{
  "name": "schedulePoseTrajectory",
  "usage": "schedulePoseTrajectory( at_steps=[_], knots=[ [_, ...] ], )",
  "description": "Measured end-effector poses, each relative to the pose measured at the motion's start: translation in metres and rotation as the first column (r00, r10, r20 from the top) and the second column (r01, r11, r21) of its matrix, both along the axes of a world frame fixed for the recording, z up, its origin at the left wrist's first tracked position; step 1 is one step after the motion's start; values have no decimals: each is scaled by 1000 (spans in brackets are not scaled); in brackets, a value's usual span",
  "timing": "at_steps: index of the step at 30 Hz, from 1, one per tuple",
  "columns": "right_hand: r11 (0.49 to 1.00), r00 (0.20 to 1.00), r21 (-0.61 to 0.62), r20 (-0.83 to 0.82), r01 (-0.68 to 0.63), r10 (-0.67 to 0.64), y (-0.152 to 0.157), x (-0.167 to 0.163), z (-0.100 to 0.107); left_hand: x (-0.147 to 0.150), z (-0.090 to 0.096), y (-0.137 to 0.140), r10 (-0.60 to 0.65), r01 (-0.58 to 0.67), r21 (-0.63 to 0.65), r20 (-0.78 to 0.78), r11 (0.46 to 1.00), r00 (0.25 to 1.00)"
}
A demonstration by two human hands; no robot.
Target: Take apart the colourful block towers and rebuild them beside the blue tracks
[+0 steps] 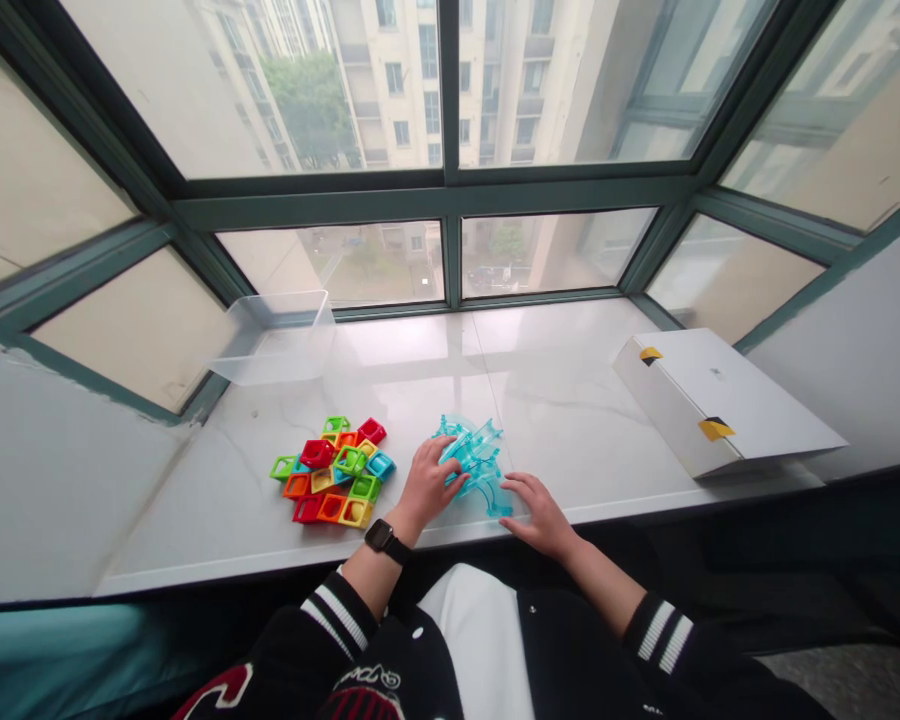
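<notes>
Windowsill (562,380), pale and glossy, noted as work surface. Saw translucent blue track pieces (483,445) in a loose, overlapping heap near the front edge, between both hands. Found left hand (426,482) over the heap's left side, forefinger and thumb parted around blue plastic; could not tell a firm pinch from a light rest. Recorded right hand (540,515) at the heap's lower right, thumb and forefinger spread apart by the end of a curved piece (499,505), without any clear clasp; could not make out contact.

Judged chief hazard to be snagging: notched ends and rails crossed over one another, hence a chance of dragging neighbours along with any single lifted piece. Rated misgrasping next, from see-through plastic in one shared colour, with outlines hard to separate even from overhead. Suspected possible skidding over the front edge too, owing to smooth stone and closeness to the drop.

Marked coloured blocks (334,475) piled just beside the left wrist and its black watch (380,536); feared toppling of upper blocks from a leftward swing of that forearm. Logged clear bin (266,365) and white box (735,385) well apart from both hands, so little danger of knocking either.
</notes>
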State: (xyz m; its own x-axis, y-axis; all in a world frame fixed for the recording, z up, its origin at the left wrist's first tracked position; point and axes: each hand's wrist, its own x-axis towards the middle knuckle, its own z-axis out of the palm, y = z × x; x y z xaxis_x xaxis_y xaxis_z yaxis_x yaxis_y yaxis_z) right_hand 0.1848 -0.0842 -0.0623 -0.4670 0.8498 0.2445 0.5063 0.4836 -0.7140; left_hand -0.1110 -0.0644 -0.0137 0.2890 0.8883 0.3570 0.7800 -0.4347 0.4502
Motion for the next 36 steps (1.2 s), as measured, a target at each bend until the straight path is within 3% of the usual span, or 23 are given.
schedulePoseTrajectory(
  at_steps=[9,15,20,26,30,36],
  knots=[
    [1000,999,25,29,18,-18,8,-4,-9,-1,20,-16,1,-1,3,187,1000,982],
    [998,1000,68,-6,14,-13,9,-7,-7,-3,7,-18,-32,7,91,270,996,962],
    [990,995,137,-92,44,-32,15,-16,29,-5,-1,-20,-74,40,148,229,988,971],
    [944,974,252,-23,-213,226,32,-36,85,-3,2,-19,-85,60,134,187,989,979],
    [955,972,196,-21,-225,233,40,-35,95,-3,0,-20,-66,51,82,200,995,978],
    [988,965,-8,-219,-152,147,39,-17,96,-8,1,-24,-30,31,1,263,1000,964]
  ],
)
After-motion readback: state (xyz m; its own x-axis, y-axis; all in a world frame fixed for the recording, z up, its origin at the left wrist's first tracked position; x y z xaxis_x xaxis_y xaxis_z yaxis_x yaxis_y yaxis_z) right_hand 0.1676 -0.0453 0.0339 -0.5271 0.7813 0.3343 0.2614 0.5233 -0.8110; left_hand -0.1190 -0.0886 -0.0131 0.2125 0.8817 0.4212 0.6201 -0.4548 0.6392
